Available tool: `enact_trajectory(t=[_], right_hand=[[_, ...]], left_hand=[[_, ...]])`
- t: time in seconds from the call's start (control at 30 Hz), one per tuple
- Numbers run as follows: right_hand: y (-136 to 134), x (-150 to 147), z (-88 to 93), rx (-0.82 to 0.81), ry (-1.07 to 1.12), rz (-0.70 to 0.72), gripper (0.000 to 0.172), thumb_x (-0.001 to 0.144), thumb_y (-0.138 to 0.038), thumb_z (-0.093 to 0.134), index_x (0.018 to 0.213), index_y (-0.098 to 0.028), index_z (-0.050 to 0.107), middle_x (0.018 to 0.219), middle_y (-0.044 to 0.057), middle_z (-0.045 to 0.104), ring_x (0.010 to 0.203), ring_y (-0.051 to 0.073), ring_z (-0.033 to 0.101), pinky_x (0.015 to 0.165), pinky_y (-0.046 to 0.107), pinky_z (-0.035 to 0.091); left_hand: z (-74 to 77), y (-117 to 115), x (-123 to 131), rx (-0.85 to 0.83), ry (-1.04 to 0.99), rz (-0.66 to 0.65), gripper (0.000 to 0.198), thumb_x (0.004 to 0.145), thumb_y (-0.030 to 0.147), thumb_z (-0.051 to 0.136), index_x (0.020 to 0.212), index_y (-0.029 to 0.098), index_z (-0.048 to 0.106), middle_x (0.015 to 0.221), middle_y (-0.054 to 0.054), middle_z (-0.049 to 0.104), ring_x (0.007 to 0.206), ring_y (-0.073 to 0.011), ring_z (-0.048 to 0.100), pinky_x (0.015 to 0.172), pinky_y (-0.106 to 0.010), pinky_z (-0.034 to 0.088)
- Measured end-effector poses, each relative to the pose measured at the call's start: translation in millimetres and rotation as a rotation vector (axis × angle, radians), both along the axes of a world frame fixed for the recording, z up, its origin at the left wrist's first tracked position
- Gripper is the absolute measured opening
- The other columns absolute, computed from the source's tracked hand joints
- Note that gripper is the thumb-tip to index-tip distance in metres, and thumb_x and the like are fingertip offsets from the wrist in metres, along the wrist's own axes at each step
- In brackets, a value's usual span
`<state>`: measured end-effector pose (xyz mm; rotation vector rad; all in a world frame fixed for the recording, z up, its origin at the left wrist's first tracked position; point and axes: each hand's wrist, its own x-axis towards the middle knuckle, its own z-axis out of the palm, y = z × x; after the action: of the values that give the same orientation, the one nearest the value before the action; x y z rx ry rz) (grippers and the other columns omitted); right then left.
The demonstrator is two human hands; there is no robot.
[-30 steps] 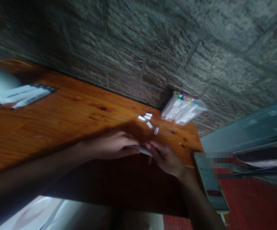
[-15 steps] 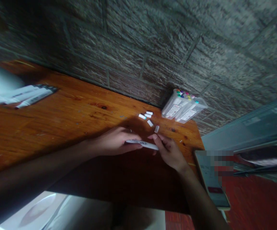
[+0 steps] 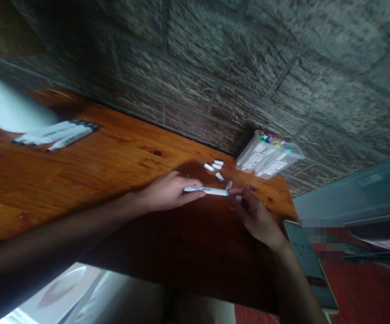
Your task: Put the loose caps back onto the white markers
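Observation:
A white marker [image 3: 208,191] with a teal right end lies across the grip of my left hand [image 3: 168,191], between thumb and fingers. My right hand [image 3: 257,218] is just right of the teal end, its fingers bent around a small white cap [image 3: 238,198]. Beyond my hands, several loose white caps [image 3: 216,166] lie on the wooden table [image 3: 120,166], one near my right fingertips. Two clear plastic cases [image 3: 276,165] of markers with coloured ends stand against the wall.
Several white markers with dark ends [image 3: 68,135] lie at the far left beside a blurred white object [image 3: 15,108]. A stone-patterned wall [image 3: 188,108] runs behind the table. A phone-like device [image 3: 308,261] is by the right edge.
The marker's teal end has come into view. My right hand has moved off the marker to the right, with a small white cap now showing at its fingers. The view has shifted slightly.

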<state>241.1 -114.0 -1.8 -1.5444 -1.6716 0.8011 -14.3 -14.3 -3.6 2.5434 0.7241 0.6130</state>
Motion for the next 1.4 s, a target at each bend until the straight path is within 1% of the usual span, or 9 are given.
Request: enact_trajectory(t=[0.1,0.2,0.3,0.4,0.57,0.7,0.93,1.17,1.4], right_hand=[[0.5,-3.3,-0.2,-0.024,0.178,0.013,0.027,0.090,-0.038,0.064,0.112,-0.023,0.058,0.092,0.003,0.068,0.079,0.017,0.063,0.069,0.029,0.051],[3.7,-4.6,2.0,-0.009,0.341,-0.076,0.034,0.079,-0.038,0.077,0.104,-0.024,0.058,0.095,0.002,0.069,0.078,0.016,0.064,0.065,0.029,0.053],[6.8,-3.2,5.4,0.042,0.370,-0.149,0.032,0.074,-0.034,0.082,0.097,-0.023,0.063,0.091,0.002,0.072,0.080,0.017,0.067,0.075,0.032,0.057],[6.6,-3.2,7.0,0.055,0.343,-0.119,0.024,0.076,-0.033,0.081,0.094,-0.022,0.070,0.094,0.003,0.074,0.087,0.018,0.068,0.084,0.034,0.056],[2.1,-6.7,7.7,-0.018,0.300,-0.073,0.030,0.085,-0.040,0.072,0.107,-0.021,0.072,0.093,0.004,0.074,0.072,0.015,0.064,0.068,0.031,0.055],[0.2,-5.0,9.5,-0.074,0.342,-0.031,0.031,0.091,-0.040,0.065,0.116,-0.023,0.071,0.093,0.004,0.075,0.066,0.012,0.060,0.064,0.028,0.052],[0.1,-3.3,7.5,-0.145,0.642,-0.060,0.020,0.085,-0.032,0.072,0.103,-0.024,0.077,0.088,0.003,0.076,0.053,0.008,0.046,0.049,0.022,0.038],[0.1,-4.4,6.2,-0.148,0.646,-0.038,0.020,0.083,-0.030,0.074,0.101,-0.025,0.078,0.080,0.001,0.074,0.054,0.008,0.049,0.048,0.021,0.038],[-1.4,-1.8,8.4,-0.117,0.558,0.015,0.022,0.089,-0.034,0.070,0.110,-0.029,0.076,0.095,0.002,0.077,0.057,0.008,0.052,0.052,0.021,0.044]], left_hand=[[-0.1,1.1,-1.3,0.020,-0.011,-0.001,0.031,0.098,0.044,0.052,0.104,0.023,0.074,0.088,0.000,0.076,0.075,-0.0137,0.068,0.073,-0.021,0.045],[0.4,1.6,-2.2,0.004,-0.003,0.017,0.031,0.098,0.045,0.052,0.104,0.023,0.074,0.086,0.000,0.075,0.073,-0.0135,0.067,0.071,-0.021,0.045],[0.9,1.7,-2.2,-0.007,0.004,0.031,0.032,0.098,0.046,0.052,0.105,0.023,0.074,0.087,-0.001,0.076,0.076,-0.0147,0.068,0.074,-0.022,0.046],[1.3,1.5,-2.2,0.009,-0.008,0.008,0.032,0.098,0.045,0.052,0.105,0.023,0.074,0.089,-0.001,0.076,0.077,-0.0147,0.068,0.074,-0.022,0.045],[2.0,1.4,-2.7,0.025,-0.053,-0.007,0.032,0.098,0.044,0.053,0.103,0.022,0.074,0.085,0.000,0.075,0.070,-0.0133,0.066,0.069,-0.022,0.045],[2.8,1.0,-2.2,0.040,-0.067,-0.035,0.031,0.098,0.043,0.053,0.104,0.021,0.074,0.087,0.000,0.076,0.071,-0.0128,0.067,0.069,-0.021,0.045],[3.1,-0.6,-2.2,0.062,-0.144,-0.060,0.029,0.097,0.041,0.056,0.102,0.019,0.074,0.087,0.001,0.077,0.069,-0.0116,0.067,0.068,-0.020,0.046],[2.0,0.1,-1.1,0.071,-0.171,-0.078,0.027,0.096,0.039,0.058,0.101,0.018,0.074,0.088,0.000,0.077,0.073,-0.0127,0.069,0.071,-0.021,0.048],[1.9,0.8,-1.1,0.066,-0.207,-0.103,0.025,0.096,0.036,0.059,0.101,0.016,0.074,0.085,0.000,0.076,0.069,-0.0107,0.067,0.067,-0.019,0.046]])
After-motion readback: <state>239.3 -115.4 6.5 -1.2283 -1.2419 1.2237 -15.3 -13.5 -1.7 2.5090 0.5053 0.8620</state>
